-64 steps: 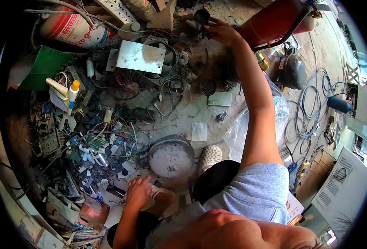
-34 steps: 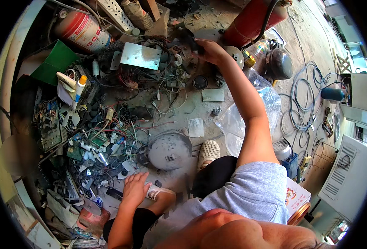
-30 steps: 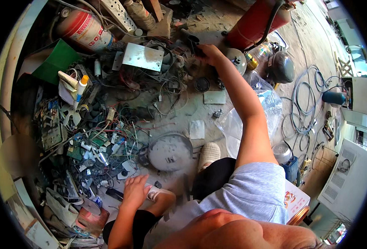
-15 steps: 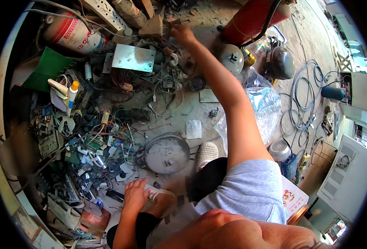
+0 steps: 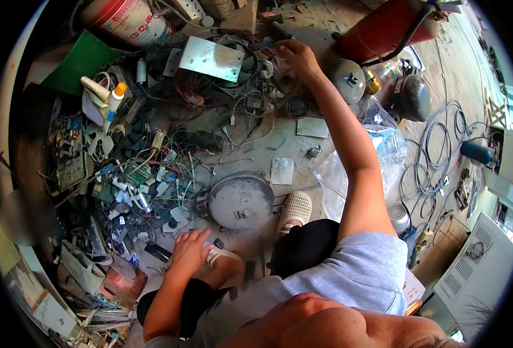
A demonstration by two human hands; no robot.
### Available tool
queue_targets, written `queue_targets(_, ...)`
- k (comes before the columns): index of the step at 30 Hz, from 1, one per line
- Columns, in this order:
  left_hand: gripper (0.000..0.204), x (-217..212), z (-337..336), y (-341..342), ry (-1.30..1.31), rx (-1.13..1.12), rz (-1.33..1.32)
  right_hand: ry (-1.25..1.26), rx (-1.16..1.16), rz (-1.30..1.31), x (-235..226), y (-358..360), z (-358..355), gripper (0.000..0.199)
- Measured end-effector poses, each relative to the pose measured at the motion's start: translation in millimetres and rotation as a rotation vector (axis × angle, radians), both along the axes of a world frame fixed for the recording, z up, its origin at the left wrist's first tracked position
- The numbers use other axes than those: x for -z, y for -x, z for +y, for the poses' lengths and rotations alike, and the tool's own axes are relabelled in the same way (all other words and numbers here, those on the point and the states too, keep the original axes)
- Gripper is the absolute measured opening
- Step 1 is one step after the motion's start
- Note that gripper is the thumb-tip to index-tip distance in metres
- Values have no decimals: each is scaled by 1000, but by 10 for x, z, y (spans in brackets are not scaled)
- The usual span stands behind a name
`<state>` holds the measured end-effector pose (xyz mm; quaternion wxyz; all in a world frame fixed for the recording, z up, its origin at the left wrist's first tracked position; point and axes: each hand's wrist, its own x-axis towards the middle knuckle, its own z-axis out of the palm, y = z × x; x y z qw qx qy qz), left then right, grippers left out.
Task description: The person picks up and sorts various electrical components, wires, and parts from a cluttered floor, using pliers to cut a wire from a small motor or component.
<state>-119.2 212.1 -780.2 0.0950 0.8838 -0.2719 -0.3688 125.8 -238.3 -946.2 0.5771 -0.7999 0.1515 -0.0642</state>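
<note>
Reaches with the right arm point(image 5: 358, 153) between twelve and one o'clock, bending at the elbow point(image 5: 368, 168) near three. Holds the right hand point(image 5: 296, 57) with fingers point(image 5: 284, 49) curled toward ten. Rests the left hand point(image 5: 190, 250) at seven o'clock, back upward, with fingers loosely bent toward one.

Tube point(image 5: 282, 31) left of extinguisher point(image 5: 381, 29), circuit boards point(image 5: 71, 159) far left, bag point(image 5: 334, 194) right

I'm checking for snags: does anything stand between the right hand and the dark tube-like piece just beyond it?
Nothing visible does: the dark tube-like piece lies just beyond the right hand, and I can make out no object in the narrow gap.
</note>
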Motion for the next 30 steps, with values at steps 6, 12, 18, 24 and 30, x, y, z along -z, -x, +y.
queue_targets(6,42,16,54,96,12,-7,-40,369,-236,-148,-589,29,608,61)
queue_targets(12,42,-30,58,99,15,-4,-43,821,-233,-263,-685,-27,1173,93)
queue_targets(18,42,-46,144,197,24,-19,-59,757,-181,-269,-547,-142,1294,88)
queue_targets(24,42,-80,203,277,16,-41,-34,392,-160,-314,-596,-172,1249,90)
queue_targets(30,40,-94,210,200,79,-98,-3,-327,-174,-93,-1062,-49,1109,74)
